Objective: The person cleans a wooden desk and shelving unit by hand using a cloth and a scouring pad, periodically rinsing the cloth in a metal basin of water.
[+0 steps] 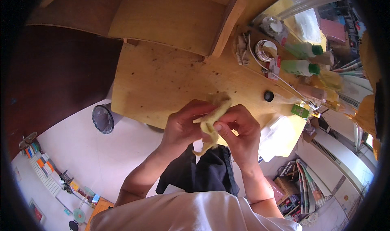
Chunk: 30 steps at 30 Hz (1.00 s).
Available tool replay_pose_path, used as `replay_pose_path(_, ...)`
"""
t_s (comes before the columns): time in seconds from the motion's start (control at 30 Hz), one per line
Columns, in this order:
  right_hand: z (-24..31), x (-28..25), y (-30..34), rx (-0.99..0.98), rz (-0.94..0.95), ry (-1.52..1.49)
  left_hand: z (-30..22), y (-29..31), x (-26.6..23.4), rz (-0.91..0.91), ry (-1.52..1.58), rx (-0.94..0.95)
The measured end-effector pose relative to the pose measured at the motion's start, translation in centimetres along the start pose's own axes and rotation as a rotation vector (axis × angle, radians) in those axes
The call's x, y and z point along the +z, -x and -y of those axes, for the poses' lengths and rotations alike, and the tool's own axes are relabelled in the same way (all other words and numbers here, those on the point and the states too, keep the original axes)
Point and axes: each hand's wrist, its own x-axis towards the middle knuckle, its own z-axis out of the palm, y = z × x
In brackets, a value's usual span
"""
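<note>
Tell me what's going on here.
A person holds a crumpled yellow cloth in both hands, the left hand and the right hand each gripping it with the fingers. The cloth is off the table, which has dark specks on it. Bottles are off to the right.

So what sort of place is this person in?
Probably a room at home, perhaps a bedroom or study, though I can't be sure. The signs are a yellowish-brown wooden desk, a green-capped pale plastic bottle and a round, dark-lined waste bin.
</note>
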Motion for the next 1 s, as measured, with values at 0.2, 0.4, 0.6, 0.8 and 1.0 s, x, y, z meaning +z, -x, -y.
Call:
replay_pose_path(0.2, -1.7, -0.5, 0.5, -0.063, 0.145, -0.083, -0.9, -0.6, 0.4, -0.176, -0.344, 0.130)
replay_pose_path(0.4, -1.4, -0.8, 0.6, -0.001, 0.197, -0.147, -0.9, -0.5, -0.2, -0.206, -0.718, 0.336)
replay_pose_path(0.6, -1.7, -0.5, 0.6, 0.032, 0.152, -0.288, -0.1, -0.3, 0.5, -0.233, -0.136, 0.120)
replay_pose_path(0.8, 0.7, 0.3, 0.4, -0.392, -0.004, 0.407, -0.7, 0.8, 1.0, -0.141, 0.127, -0.052)
replay_pose_path(1.0, 0.9, 0.3, 0.6, -0.513, -0.068, 0.549, -1.2, 1.0, 2.0, -0.209, 0.142, -0.081)
